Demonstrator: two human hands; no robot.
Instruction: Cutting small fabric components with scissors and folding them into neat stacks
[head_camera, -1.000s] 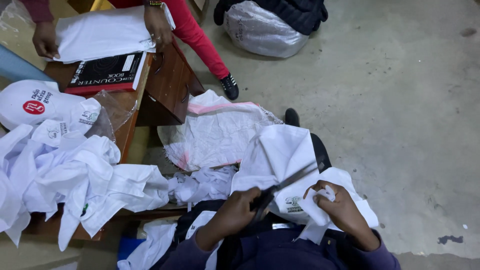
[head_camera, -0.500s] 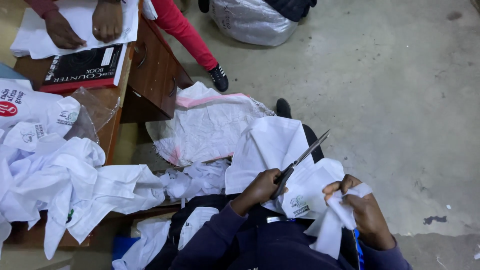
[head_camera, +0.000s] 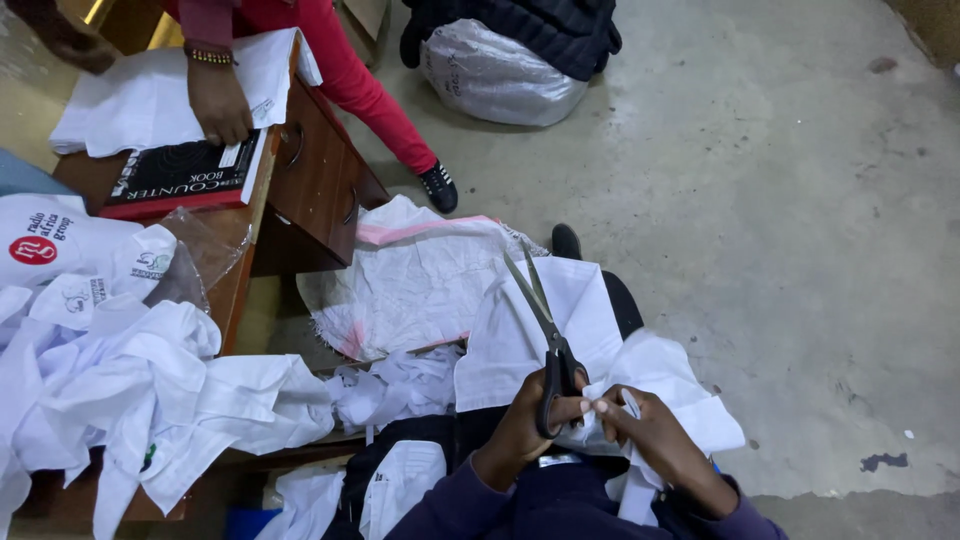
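Nearby, heaped white shirts (head_camera: 130, 390), black book (head_camera: 185, 175).

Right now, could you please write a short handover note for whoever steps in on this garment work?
Left hand: holds black-handled scissors, blades apart, tips pointing up and away from the body.
Right hand: pinches a bunched part of the white garment lying on the lap.
Nearby: pile of white garments on the wooden desk to the left; white sack on the floor.
Another person's hand rests on white cloth by a black book.
Done: cannot tell.
Left: garment in hand, then probably the pile.
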